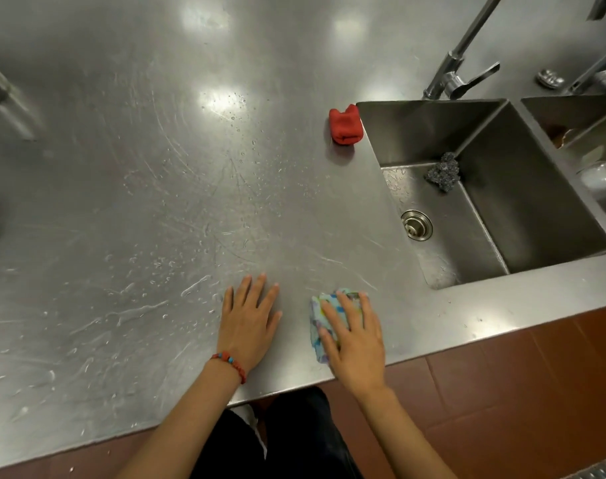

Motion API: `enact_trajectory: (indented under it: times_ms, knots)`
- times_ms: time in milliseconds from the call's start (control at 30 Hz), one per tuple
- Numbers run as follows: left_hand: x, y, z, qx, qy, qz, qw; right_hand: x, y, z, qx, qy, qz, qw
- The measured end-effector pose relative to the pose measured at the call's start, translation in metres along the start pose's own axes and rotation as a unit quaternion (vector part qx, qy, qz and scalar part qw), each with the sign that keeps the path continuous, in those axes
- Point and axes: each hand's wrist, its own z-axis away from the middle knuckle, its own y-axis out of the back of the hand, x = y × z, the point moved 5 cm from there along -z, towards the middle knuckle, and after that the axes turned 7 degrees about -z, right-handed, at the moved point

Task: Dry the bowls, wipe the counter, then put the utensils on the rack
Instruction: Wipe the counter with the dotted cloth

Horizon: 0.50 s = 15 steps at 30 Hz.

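Steel counter (156, 202) — two hands: left hand (248, 324) flat, right hand (355, 340) fingers spread on one cloth (317, 318).

Wet steel counter (191, 202), folded multicoloured cloth (320, 326)

Red cloth (345, 125) beside sink (429, 133); steel wool (444, 171) inside, near drain (416, 225).

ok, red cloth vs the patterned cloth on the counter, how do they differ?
The red cloth is plain red; the patterned cloth is pale blue-green with mixed colours. The red cloth lies untouched beside the sink rim, at its far corner; the patterned cloth sits near the counter's front edge under the right hand, whose straight fingers press on it. The left hand lies flat beside it. Both cloths are bunched up on the wet counter.
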Motion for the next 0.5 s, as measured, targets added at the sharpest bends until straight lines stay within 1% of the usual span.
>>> enact_trajectory:
  times_ms: [67,133,167,233,300,367,433,500]
  knots:
    - [-0.003,0.003,-0.006,0.012,0.016,0.003,1.0,-0.004,-0.006,-0.006,-0.027,0.076,-0.003,0.997]
    - [-0.008,0.007,-0.016,0.018,0.032,0.006,0.999,0.003,0.0,-0.035,-0.029,0.095,0.004,0.995]
    - [-0.01,0.008,-0.022,0.017,0.04,0.008,0.999,0.007,0.003,-0.053,-0.023,0.079,0.003,0.997]
    - [-0.013,0.011,-0.035,0.017,0.053,0.01,0.998,0.014,0.01,-0.1,-0.01,0.023,-0.019,1.0]
    - [-0.013,0.015,-0.049,0.018,0.063,0.009,0.998,0.017,0.01,-0.147,-0.025,-0.021,-0.024,0.999]
    - [-0.015,0.017,-0.062,0.009,0.082,0.013,0.997,0.015,0.007,-0.178,-0.034,-0.029,-0.013,0.999]
    - [-0.018,0.016,-0.07,-0.003,0.105,0.018,0.994,0.01,0.005,-0.182,-0.034,-0.023,-0.014,0.999]
    - [-0.019,0.013,-0.073,-0.008,0.111,0.012,0.994,0.001,0.005,-0.167,-0.013,0.021,-0.018,1.0]
